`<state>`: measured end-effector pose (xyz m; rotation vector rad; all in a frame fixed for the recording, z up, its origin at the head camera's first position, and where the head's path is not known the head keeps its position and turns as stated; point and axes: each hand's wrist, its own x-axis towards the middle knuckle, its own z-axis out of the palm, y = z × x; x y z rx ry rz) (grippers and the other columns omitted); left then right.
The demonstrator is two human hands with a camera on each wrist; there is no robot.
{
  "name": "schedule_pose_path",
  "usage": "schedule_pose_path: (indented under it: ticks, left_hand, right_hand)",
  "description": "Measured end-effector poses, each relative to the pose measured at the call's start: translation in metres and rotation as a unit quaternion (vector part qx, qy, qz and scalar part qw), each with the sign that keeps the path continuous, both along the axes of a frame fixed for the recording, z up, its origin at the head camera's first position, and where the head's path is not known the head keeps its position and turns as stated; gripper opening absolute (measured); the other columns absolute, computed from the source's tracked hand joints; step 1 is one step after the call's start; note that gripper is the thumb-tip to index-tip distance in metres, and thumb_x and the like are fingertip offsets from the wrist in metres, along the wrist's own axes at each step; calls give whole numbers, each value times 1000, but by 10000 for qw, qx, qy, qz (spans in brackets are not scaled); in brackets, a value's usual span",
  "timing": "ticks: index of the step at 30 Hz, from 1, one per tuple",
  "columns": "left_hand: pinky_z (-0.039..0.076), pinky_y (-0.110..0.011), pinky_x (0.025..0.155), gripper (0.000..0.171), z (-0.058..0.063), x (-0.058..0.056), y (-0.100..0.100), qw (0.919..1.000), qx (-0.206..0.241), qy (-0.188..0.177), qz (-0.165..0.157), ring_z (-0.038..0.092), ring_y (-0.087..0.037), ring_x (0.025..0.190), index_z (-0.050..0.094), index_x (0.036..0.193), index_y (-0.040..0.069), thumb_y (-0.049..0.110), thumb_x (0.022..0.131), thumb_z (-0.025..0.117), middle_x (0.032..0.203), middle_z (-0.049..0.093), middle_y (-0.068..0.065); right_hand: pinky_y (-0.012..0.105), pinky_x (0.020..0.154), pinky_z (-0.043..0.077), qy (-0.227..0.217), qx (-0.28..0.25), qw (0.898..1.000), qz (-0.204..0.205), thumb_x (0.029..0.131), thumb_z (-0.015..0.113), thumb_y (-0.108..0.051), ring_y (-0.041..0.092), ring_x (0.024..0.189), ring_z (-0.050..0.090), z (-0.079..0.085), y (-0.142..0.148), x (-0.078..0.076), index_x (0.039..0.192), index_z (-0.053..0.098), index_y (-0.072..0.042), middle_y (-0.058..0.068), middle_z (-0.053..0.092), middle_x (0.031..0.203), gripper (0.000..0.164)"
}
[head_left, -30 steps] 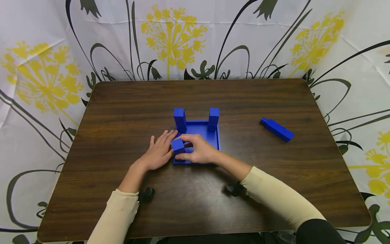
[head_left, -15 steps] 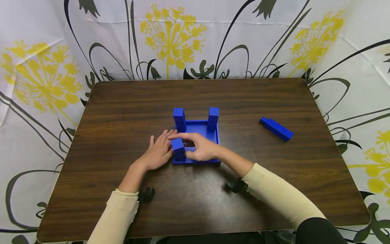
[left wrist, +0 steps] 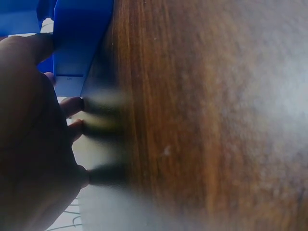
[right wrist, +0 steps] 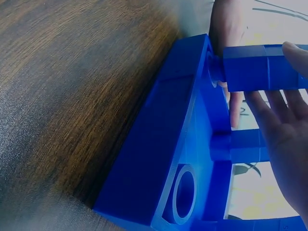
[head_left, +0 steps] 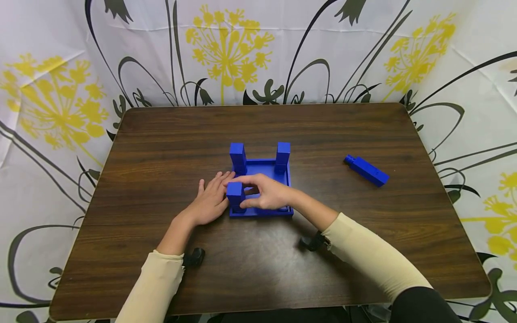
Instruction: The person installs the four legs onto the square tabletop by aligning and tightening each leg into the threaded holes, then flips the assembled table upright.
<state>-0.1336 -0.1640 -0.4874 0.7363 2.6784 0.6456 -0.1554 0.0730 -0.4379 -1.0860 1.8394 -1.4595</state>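
Observation:
A shallow square blue frame [head_left: 260,214] with raised walls lies on the wooden table. At its front left corner a square blue leg [head_left: 234,190] stands upright. My right hand [head_left: 269,194] grips that leg, with the thumb on one side and fingers on the other, as the right wrist view also shows. My left hand [head_left: 208,202] lies with fingers extended along the frame's left side. In the left wrist view its thumb [left wrist: 43,47] rests against the blue wall. Two more blue legs, back left [head_left: 237,158] and back right [head_left: 283,155], rise from the frame's far corners.
On the table [head_left: 181,130] to the right lies another blue leg [head_left: 368,171] with a narrower end. A round socket [right wrist: 186,195] shows at the frame's near right corner in the right wrist view. Behind the table hangs a flower-patterned curtain [head_left: 161,54].
My right hand's fingers and thumb have shifted around the front left leg, and the leg has turned and now looks straighter. The left hand has stayed in place.

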Motion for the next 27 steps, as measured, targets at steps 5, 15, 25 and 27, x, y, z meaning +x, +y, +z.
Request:
schedule_pose_path:
  ticks: [5,15,25,27]
  left_hand:
    - [-4,-70,106,63,0,0,0,10000,48,4,16,3,-32,149,12,159,17,36,105,36,163,12,-8]
    - [-4,-71,106,63,1,0,1,10000,25,-57,26,2,-33,149,10,160,20,43,106,34,164,12,-8]
    - [-4,-71,106,63,1,1,1,10000,55,-34,20,3,-34,149,11,159,17,42,106,34,163,12,-10]
    - [-4,-71,106,62,1,1,1,10000,76,-21,9,3,-34,149,11,159,17,39,106,35,163,12,-10]
  right_hand:
    - [28,94,48,175,201,9990,-368,84,77,-5,20,127,49,1,-2,0,137,50,2,16,53,137,60]
    - [26,81,54,432,481,9942,-862,82,78,-2,20,113,57,0,-7,4,124,61,-4,8,62,119,46]
    - [33,83,55,710,317,9933,-850,80,81,-2,16,104,59,-2,-8,5,113,63,-2,5,60,107,38]
    - [34,84,54,847,313,9926,-813,80,80,-4,15,104,58,-3,-7,5,114,63,-3,4,59,108,38]
